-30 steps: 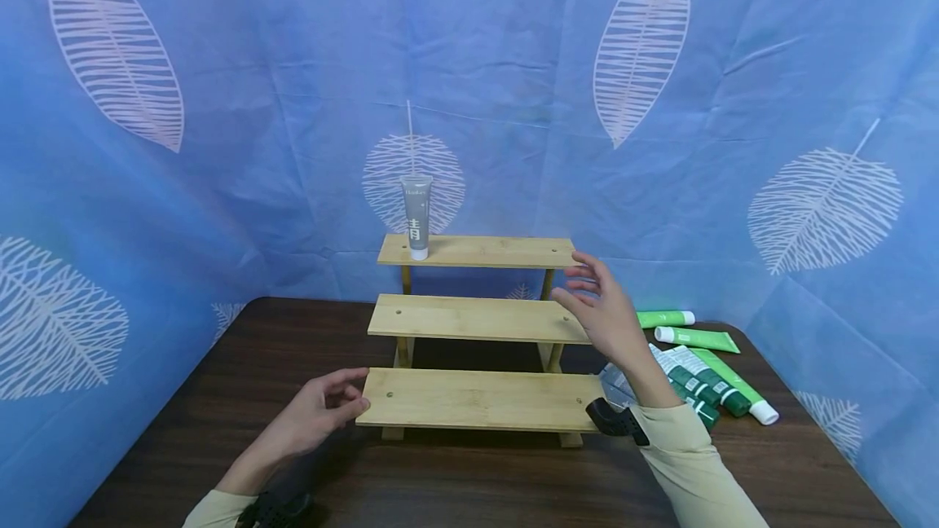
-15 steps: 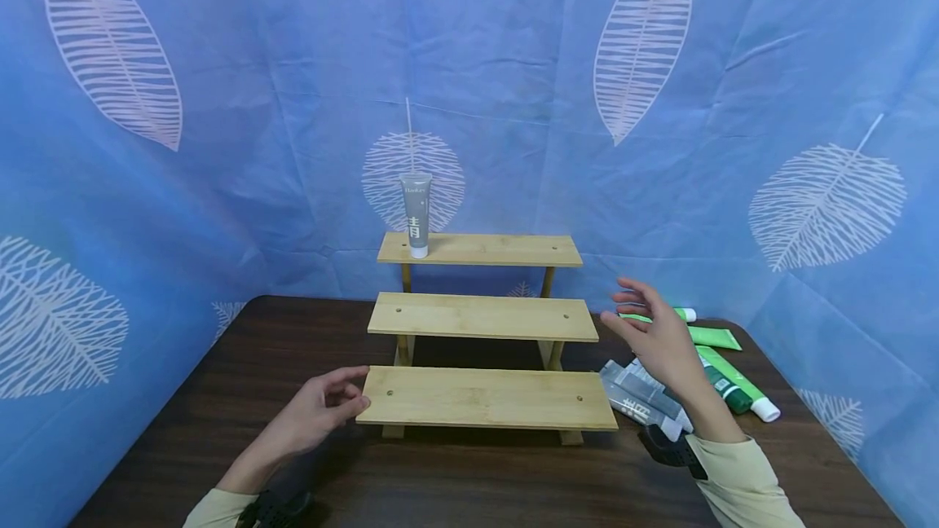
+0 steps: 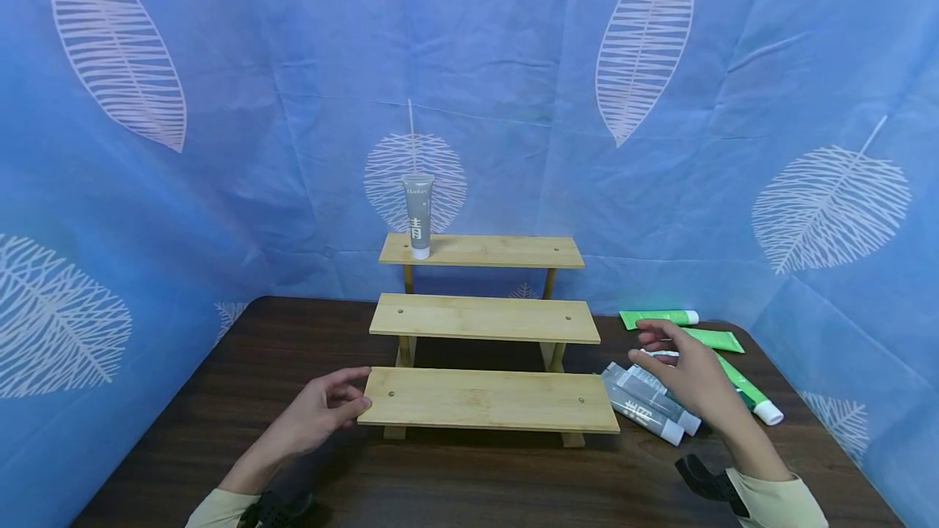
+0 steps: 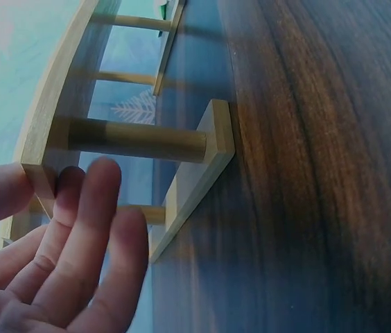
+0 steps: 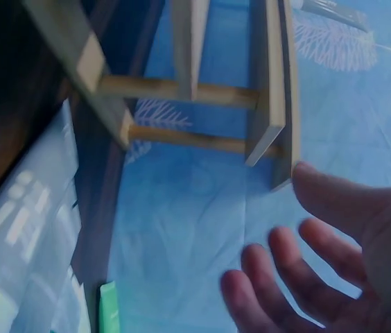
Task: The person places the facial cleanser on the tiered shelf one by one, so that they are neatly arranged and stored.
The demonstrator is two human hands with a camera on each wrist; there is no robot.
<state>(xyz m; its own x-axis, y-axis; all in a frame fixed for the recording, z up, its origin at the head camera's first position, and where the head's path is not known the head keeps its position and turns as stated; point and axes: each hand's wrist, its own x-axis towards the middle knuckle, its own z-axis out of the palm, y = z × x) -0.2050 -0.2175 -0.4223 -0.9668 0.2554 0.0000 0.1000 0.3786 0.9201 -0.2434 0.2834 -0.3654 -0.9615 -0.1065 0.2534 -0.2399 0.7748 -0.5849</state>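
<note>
A three-tier wooden display stand [image 3: 487, 399] stands on the dark table. My left hand [image 3: 320, 411] holds the left end of its lowest board; in the left wrist view, fingers [image 4: 98, 201] curl close to that board's end. One grey squeeze tube [image 3: 419, 218] stands upright on its white cap at the left of the top board. My right hand [image 3: 689, 369] is over the tubes at the right, fingers loosely bent, with nothing in its grasp. Grey tubes [image 3: 641, 410] lie near its left side. Dark green tubes are mostly hidden beneath it.
Bright green tubes [image 3: 659, 318] lie at the table's back right, and another green tube [image 3: 751, 389] lies right of my right hand. A blue leaf-patterned cloth [image 3: 506, 104] hangs behind the dark wood table [image 3: 469, 487].
My right hand has moved from beside the stand's upper boards rightward and down to over the tubes. The left hand has kept its place at the lowest board.
</note>
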